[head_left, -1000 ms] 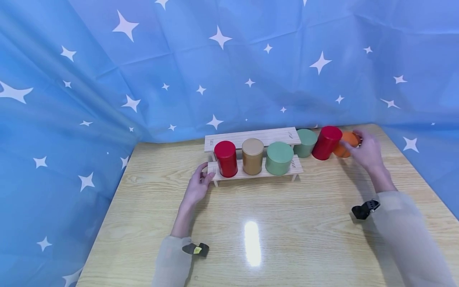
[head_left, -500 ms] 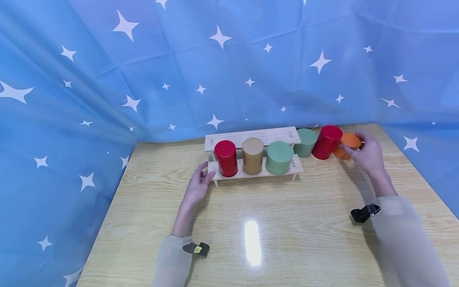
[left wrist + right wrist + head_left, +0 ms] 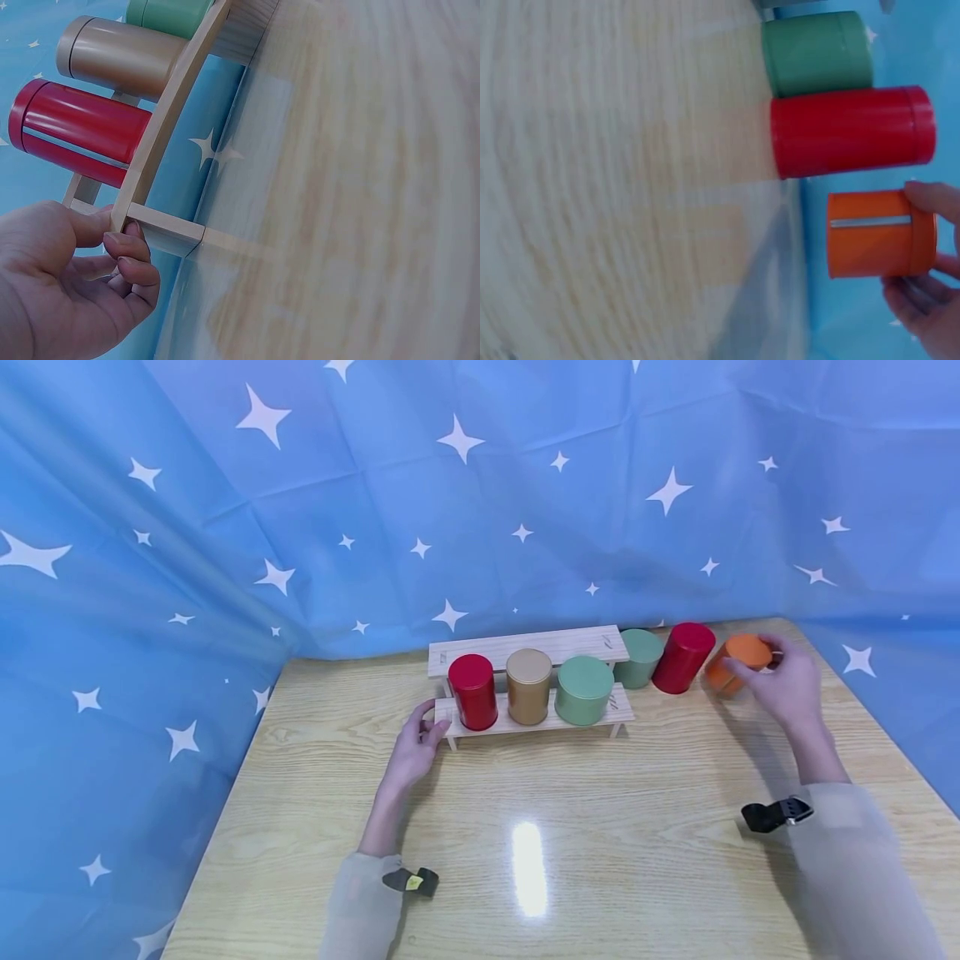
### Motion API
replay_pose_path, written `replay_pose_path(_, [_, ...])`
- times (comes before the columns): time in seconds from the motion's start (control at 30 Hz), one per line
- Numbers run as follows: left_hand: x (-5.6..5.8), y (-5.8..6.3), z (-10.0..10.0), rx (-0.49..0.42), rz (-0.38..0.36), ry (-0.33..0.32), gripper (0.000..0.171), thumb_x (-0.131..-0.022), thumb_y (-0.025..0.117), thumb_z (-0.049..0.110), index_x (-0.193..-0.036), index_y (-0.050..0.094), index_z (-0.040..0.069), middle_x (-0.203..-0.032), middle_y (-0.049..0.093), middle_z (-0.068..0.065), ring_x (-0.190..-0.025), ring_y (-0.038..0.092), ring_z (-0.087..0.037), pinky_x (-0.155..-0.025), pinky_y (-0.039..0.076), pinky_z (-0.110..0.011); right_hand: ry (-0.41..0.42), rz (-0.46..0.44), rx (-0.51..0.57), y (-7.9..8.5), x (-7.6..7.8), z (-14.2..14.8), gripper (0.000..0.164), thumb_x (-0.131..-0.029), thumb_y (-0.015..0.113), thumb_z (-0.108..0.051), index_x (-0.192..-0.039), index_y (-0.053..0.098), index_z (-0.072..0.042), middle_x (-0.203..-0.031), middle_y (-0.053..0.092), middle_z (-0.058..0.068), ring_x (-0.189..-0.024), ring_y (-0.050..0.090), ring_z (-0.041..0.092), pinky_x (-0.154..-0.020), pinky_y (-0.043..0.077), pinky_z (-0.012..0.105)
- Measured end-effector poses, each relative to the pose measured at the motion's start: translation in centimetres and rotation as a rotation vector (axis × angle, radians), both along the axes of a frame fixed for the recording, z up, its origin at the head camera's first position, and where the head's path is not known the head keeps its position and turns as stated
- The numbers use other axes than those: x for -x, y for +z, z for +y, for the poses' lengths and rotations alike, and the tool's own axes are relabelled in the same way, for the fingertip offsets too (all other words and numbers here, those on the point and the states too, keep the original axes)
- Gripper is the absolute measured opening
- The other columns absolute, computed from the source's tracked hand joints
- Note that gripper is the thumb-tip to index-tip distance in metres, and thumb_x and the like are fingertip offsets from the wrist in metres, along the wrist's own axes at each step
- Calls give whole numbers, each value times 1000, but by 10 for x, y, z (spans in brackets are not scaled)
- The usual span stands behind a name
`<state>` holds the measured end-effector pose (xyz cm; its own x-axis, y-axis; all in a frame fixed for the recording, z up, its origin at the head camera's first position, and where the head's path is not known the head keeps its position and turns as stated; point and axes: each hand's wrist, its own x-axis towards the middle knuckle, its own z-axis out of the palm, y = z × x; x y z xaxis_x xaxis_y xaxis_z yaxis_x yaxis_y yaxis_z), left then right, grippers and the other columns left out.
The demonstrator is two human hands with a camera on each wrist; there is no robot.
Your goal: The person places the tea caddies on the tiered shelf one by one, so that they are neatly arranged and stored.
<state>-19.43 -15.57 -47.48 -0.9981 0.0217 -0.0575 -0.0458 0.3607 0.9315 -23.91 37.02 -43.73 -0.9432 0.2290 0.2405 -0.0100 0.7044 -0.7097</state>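
Out front, left fingers pinch shelving, right fingers a seemingly raised orange canister

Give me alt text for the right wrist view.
The right hand grips an orange canister near its lid. Next to it, a red canister and a green canister stand close together on a wood-grain table, before blue cloth.

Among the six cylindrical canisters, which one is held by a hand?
The orange cylindrical canister: the right hand grips it; no other is held or orange.
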Motion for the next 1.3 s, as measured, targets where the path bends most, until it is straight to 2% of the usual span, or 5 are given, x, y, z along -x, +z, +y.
replay_pose_path(0.17, [-1,2,0,-5,-3,-2,56,-104,59,22,-153,39,3,-99,56,-12,-77,50,-17,-64,41,-25,-22,125,-8,11,-5,-3,61,-92,74,-25,-141,53,5,-127,55,22,-92,44,10,-75,34,14])
replay_pose_path(0.43, [-2,3,1,1,-9,-1,55,-105,58,22,-153,38,4,-99,56,-11,-77,51,-18,-63,41,-25,-75,235,-30,30,-8,-15,58,-89,77,-23,-137,58,3,-124,58,21,-90,39,-8,-79,32,16])
replay_pose_path(0.67, [-3,3,0,-1,-14,-13,56,-105,58,23,-154,37,5,-98,55,-10,-74,48,-16,-61,40,-24,-108,287,-73,46,-11,-28,57,-88,78,-21,-137,59,0,-126,58,23,-92,33,-10,-83,29,19])
replay_pose_path(0.87, [-2,3,0,3,-6,-5,56,-105,58,23,-153,38,4,-99,56,-11,-74,49,-15,-61,40,-24,-102,301,-42,56,-13,-39,56,-88,78,-21,-138,60,-2,-126,58,20,-95,37,-9,-82,32,13])
replay_pose_path(1.3, [-2,3,1,2,-8,1,55,-105,58,22,-153,38,4,-99,54,-10,-74,48,-15,-61,40,-24,-6,321,7,71,-13,-71,58,-87,81,-21,-137,60,-2,-125,58,16,-100,41,-6,-85,36,12])
